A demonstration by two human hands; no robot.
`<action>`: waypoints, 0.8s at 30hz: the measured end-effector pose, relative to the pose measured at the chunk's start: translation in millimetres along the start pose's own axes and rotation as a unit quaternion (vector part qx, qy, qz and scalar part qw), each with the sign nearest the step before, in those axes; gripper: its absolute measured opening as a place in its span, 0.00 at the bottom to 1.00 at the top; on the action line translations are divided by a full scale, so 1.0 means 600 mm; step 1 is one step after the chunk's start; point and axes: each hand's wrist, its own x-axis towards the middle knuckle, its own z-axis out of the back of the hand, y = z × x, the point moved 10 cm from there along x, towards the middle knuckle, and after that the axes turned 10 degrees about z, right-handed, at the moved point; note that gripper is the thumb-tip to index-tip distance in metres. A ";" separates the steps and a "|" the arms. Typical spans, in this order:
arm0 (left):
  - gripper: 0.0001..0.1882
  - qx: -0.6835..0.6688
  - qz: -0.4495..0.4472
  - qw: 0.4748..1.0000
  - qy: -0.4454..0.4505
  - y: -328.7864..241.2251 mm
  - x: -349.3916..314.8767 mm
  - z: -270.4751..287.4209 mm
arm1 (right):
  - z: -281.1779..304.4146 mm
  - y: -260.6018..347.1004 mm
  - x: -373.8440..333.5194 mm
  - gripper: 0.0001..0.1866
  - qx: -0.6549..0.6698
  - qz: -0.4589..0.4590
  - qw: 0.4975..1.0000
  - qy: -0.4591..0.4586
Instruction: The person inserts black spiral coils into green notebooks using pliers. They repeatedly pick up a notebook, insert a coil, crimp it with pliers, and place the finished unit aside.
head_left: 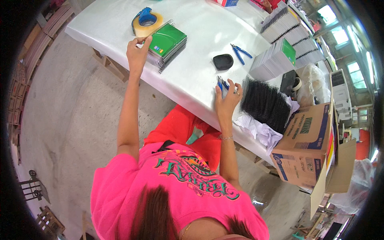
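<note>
My left hand (pixel 138 52) reaches out to the left end of the white table (pixel 108 24). Its fingers rest apart on the near corner of a short stack of green spiral notebooks (pixel 168 40). My right hand (pixel 227 100) sits at the table's near edge, closed around blue-handled pliers (pixel 221 83) whose handles stick up past the fingers. A heap of black spiral binding coils (pixel 266 104) lies just to the right of that hand.
A blue tape dispenser with tan tape (pixel 146 22) stands behind the notebooks. Mid-table lie a small black dish (pixel 223 61) and a second pair of blue pliers (pixel 241 53). Stacks of notebooks (pixel 276 60) fill the right side. There is crumpled white paper (pixel 260 130), and a cardboard box (pixel 308 148) at the right.
</note>
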 end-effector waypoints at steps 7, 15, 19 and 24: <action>0.23 -0.016 0.019 0.999 0.031 0.028 0.000 -0.009 | 0.125 -0.017 0.069 0.27 -0.046 0.004 0.994 -0.094; 0.18 -0.024 -0.019 0.999 0.010 0.011 -0.005 -0.001 | 0.275 -0.146 0.216 0.25 -0.020 -0.044 0.964 -0.262; 0.14 -0.029 -0.117 0.991 -0.056 -0.054 -0.039 0.037 | 0.244 -0.304 0.303 0.30 0.061 -0.148 0.963 -0.215; 0.08 -0.011 -0.126 0.987 -0.101 -0.114 -0.090 0.081 | 0.189 -0.369 0.321 0.27 0.227 -0.256 0.933 -0.114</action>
